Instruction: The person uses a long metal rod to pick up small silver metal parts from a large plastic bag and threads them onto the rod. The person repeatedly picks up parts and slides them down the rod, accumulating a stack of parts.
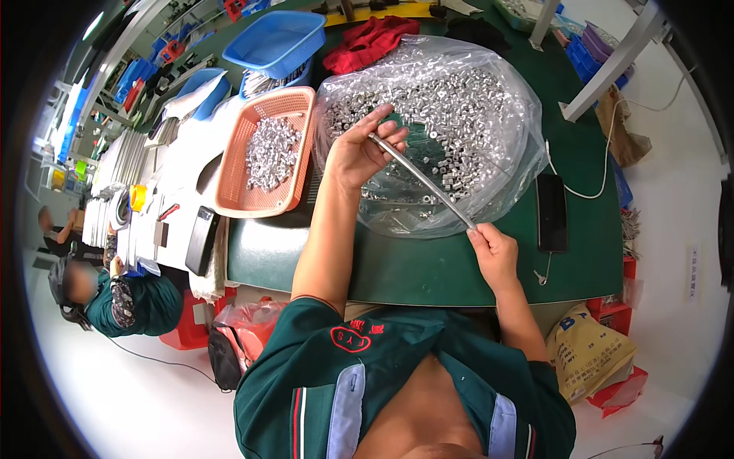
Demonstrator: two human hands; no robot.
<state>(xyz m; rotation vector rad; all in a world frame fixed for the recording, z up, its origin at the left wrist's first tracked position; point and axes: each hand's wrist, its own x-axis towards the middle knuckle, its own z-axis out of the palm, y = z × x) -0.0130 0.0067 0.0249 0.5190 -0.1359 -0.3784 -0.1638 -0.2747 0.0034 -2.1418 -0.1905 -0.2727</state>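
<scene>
A long, thin metal rod [428,183] slants between my hands, above a clear plastic bag spread on the table. My right hand [493,256] grips its lower, nearer end in a closed fist. At the upper end my left hand [363,149] has its palm turned up and its fingers loosely curled around the rod's tip. Whether a small part sits in those fingers is too small to tell. Beneath the rod, many small silvery metal fittings [474,115] are heaped in the clear plastic bag [527,145].
Left of the bag, a pink perforated basket [223,183] holds more fittings. Beyond it are a blue basket [275,42] and a red cloth [367,44]. A phone [551,213] with a white cable lies right on the green table [428,279]. Another person [134,306] sits at far left.
</scene>
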